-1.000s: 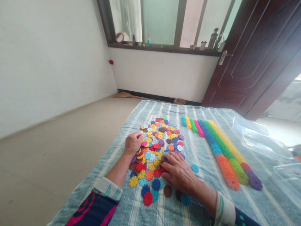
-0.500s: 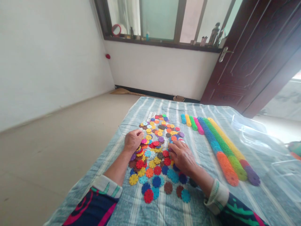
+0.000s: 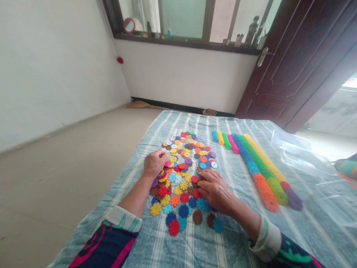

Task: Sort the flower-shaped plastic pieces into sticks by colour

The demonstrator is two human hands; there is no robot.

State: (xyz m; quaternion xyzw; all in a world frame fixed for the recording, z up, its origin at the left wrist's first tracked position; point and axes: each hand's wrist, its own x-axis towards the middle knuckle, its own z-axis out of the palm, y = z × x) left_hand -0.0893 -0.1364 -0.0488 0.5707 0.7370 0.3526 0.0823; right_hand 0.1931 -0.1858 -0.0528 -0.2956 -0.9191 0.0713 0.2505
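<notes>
Many colourful notched plastic discs (image 3: 183, 210) lie loose and overlapping on a striped cloth, in red, yellow, blue, orange, brown and other colours. At the left edge of this spread is my left hand (image 3: 155, 163), its fingers curled closed; whatever they hold, if anything, is hidden. My right hand (image 3: 216, 190) rests palm down over the discs on the right side, fingers stretched out toward the middle and slightly apart. Its fingertips lie at a red disc (image 3: 195, 179) and brown ones near it. Some discs are covered by this hand.
Long rows of stacked discs, sorted by colour, lie to the right, among them a green row (image 3: 256, 163) and a yellow row (image 3: 264, 160). Short rows (image 3: 227, 141) sit farther back. Clear plastic boxes (image 3: 304, 158) stand at the right edge of the striped cloth (image 3: 237, 245).
My right hand has moved a little toward me and its fingers are more stretched out, uncovering discs behind it. My left hand stays closed in nearly the same place. The view has shifted slightly.
</notes>
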